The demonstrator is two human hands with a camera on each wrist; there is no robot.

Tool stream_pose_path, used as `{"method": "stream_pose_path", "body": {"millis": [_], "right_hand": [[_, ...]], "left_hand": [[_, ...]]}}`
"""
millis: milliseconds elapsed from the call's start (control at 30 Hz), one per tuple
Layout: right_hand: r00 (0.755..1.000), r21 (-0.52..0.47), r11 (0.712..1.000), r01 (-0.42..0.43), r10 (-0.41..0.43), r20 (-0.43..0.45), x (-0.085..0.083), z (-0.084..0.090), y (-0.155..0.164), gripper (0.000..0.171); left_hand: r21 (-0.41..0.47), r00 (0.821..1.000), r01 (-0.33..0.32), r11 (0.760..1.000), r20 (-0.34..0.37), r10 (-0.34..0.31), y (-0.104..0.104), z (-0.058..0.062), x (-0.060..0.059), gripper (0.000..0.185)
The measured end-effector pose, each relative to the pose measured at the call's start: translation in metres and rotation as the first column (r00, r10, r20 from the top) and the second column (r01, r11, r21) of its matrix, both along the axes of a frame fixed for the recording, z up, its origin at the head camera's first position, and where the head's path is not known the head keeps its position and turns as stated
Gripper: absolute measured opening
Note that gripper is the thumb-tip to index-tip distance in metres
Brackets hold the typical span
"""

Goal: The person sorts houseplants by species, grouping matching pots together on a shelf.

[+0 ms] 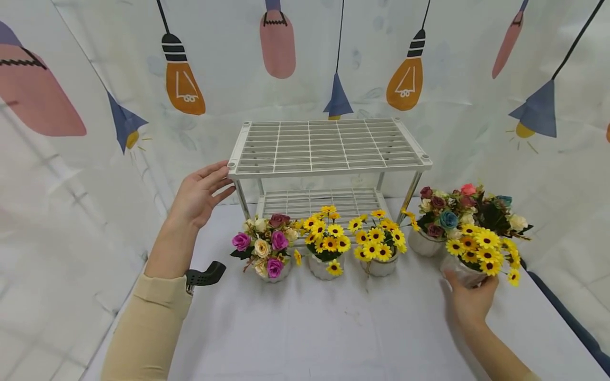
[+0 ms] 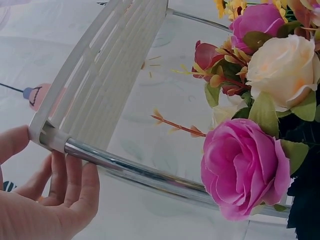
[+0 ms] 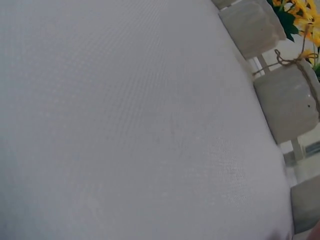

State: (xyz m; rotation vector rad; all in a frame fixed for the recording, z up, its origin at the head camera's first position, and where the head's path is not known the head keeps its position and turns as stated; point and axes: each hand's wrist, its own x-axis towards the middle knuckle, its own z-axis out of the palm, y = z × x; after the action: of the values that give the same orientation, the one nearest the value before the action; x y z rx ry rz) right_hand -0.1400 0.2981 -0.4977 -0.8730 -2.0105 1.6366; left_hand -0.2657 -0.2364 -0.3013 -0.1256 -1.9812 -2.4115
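A two-tier white wire rack [image 1: 329, 171] with metal posts stands on the table. My left hand [image 1: 197, 196] grips its front left top corner. In the left wrist view, the thumb presses one side of the rack corner [image 2: 47, 135] and the fingers curl under it beside the post. On the right, my right hand [image 1: 473, 306] holds a whitish flowerpot [image 1: 459, 271] of yellow daisy-like flowers, thumb and fingers round its lower part. Right behind it is a pot of mixed roses [image 1: 448, 218]. The right wrist view shows mostly tablecloth [image 3: 135, 120], with the right hand almost out of frame.
Before the rack stand a pot of purple and cream roses [image 1: 262, 247] and two pots of yellow flowers, one left [image 1: 329, 238] and one right [image 1: 379, 241]. A twine-tied pot [image 3: 285, 102] shows in the right wrist view. A lamp-patterned curtain [image 1: 224, 63] hangs behind.
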Motion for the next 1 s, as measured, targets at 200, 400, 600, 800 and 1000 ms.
{"method": "stream_pose_path", "body": {"millis": [200, 400, 600, 800, 1000], "right_hand": [[0.999, -0.070, 0.996, 0.052, -0.052, 0.003, -0.005, -0.001, 0.001, 0.106], [0.998, -0.100, 0.993, 0.062, -0.062, 0.007, -0.011, -0.002, 0.003, 0.110], [0.997, -0.105, 0.993, 0.061, -0.066, -0.051, -0.012, -0.001, 0.003, 0.106], [0.997, -0.108, 0.991, 0.076, -0.079, -0.019, -0.013, 0.000, 0.004, 0.105], [0.996, -0.051, 0.996, 0.068, -0.065, 0.055, -0.003, -0.001, 0.004, 0.105]], "left_hand": [[0.006, 1.000, 0.012, 1.000, 0.004, -0.012, 0.002, 0.003, -0.001, 0.061], [0.000, 1.000, 0.001, 1.000, 0.017, -0.001, 0.001, 0.004, 0.001, 0.062], [-0.005, 1.000, -0.009, 1.000, 0.007, 0.009, 0.000, 0.004, 0.003, 0.061], [0.009, 1.000, -0.005, 1.000, -0.003, 0.005, 0.000, 0.004, 0.002, 0.061], [0.016, 1.000, 0.005, 1.000, 0.015, -0.005, -0.001, 0.001, 0.002, 0.059]]}}
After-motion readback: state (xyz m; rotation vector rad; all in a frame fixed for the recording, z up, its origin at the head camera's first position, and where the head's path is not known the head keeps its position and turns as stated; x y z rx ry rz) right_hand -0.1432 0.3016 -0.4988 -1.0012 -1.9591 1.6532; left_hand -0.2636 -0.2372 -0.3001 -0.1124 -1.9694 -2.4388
